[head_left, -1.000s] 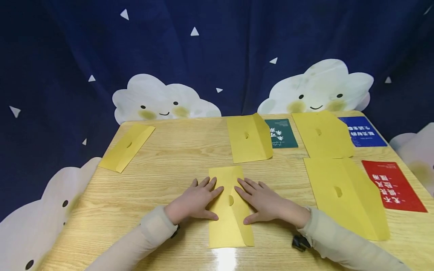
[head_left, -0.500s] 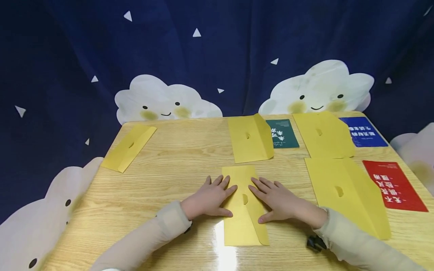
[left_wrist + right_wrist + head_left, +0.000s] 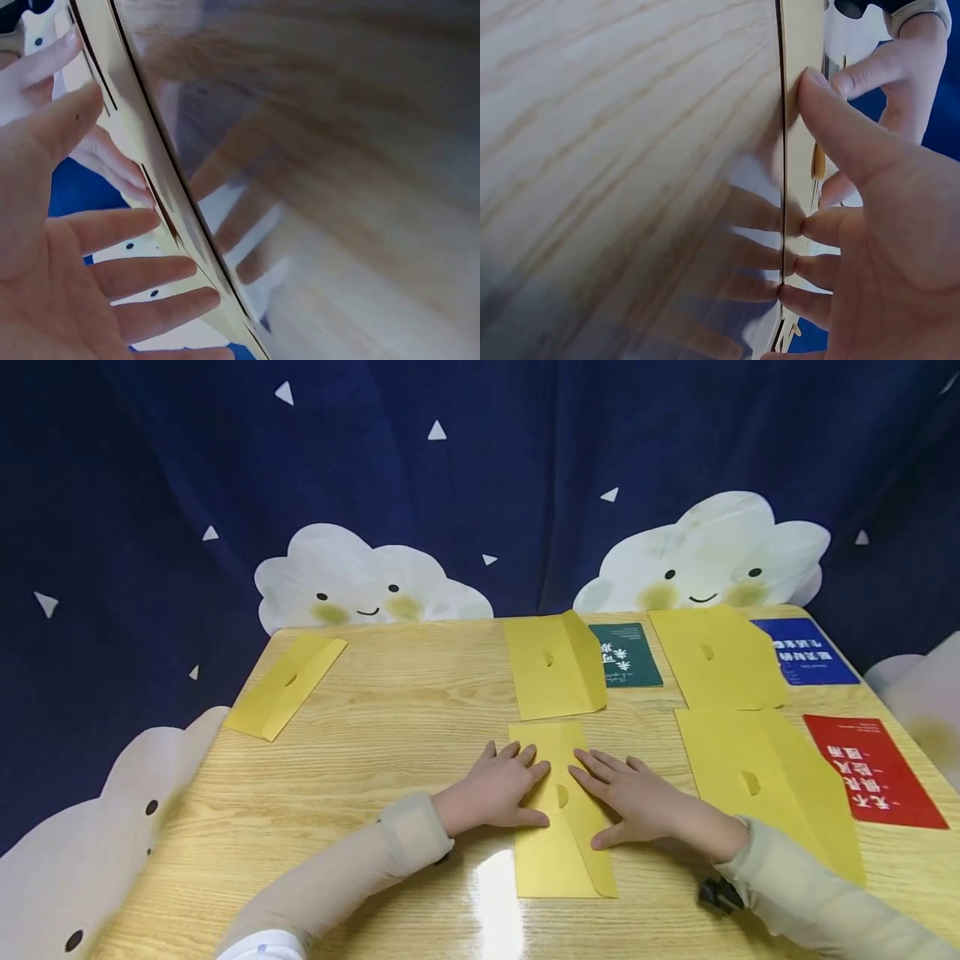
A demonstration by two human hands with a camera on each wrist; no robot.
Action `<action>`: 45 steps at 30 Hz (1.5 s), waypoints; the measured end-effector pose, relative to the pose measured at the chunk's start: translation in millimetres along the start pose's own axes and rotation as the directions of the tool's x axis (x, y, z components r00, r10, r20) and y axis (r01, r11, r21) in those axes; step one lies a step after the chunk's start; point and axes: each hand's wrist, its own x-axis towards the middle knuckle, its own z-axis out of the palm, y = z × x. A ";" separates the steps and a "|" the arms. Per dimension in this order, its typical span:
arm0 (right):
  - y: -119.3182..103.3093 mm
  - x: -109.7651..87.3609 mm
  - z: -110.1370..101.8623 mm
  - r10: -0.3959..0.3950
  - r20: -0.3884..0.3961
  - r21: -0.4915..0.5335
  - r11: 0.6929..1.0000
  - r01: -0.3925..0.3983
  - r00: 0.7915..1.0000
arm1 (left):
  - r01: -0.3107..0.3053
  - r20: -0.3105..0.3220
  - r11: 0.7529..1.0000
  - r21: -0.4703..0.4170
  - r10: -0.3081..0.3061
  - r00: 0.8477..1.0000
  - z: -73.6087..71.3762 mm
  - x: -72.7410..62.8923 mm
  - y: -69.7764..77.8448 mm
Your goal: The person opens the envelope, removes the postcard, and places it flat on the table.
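In the head view a closed yellow envelope (image 3: 557, 872) lies upright on the table in front of the person, its half-round tab near the middle. The left hand (image 3: 498, 789) rests on its left edge, fingers spread and fairly straight. Opposite it, the right hand (image 3: 632, 797) touches the right edge with its fingers extended. Both wrist views show the fingertips at the envelope's thin edge, low against the wooden surface. Just beyond lies another yellow envelope (image 3: 536, 681) with its flap raised, a green card (image 3: 637, 656) beside it.
At the right are two more open-flapped envelopes, the far one (image 3: 705, 660) by a blue card (image 3: 817, 653), the near one (image 3: 738, 747) by a red card (image 3: 873, 777). A closed envelope (image 3: 288, 689) lies at the table's (image 3: 337, 752) far left. A dark blue curtain (image 3: 510, 460) hangs behind.
Both hands have slid the closed envelope to the right and slightly away from the person, keeping it flat. The other envelopes and cards stay where they were; the view shifted slightly.
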 end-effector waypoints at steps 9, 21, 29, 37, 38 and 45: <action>8.2 -6.4 -1.0 0.027 -0.002 0.009 1.000 -0.027 1.000 | -0.010 0.004 1.000 -0.020 0.010 1.000 -6.5 24.7 15.8; 12.0 -8.5 -1.6 0.028 0.001 0.014 1.000 -0.028 1.000 | -0.062 0.048 0.998 -0.001 0.062 0.997 -4.5 31.4 19.3; 12.2 -8.6 -2.1 0.013 -0.031 0.012 1.000 -0.012 0.999 | -0.096 -0.032 0.993 -0.068 0.094 0.995 -5.6 31.9 17.1; 11.8 -7.8 0.3 0.021 -0.021 0.001 1.000 -0.021 1.000 | -0.100 -0.148 0.986 -0.133 0.080 0.986 -4.3 34.4 18.4; 11.2 -7.7 0.6 0.024 -0.019 0.002 1.000 -0.024 1.000 | -0.100 -0.156 0.985 -0.142 0.078 0.985 -4.2 34.9 18.8; -2.7 -2.9 2.0 0.089 -0.018 -0.032 0.995 -0.089 0.996 | -0.098 -0.163 0.985 -0.139 0.075 0.984 -4.7 36.9 20.7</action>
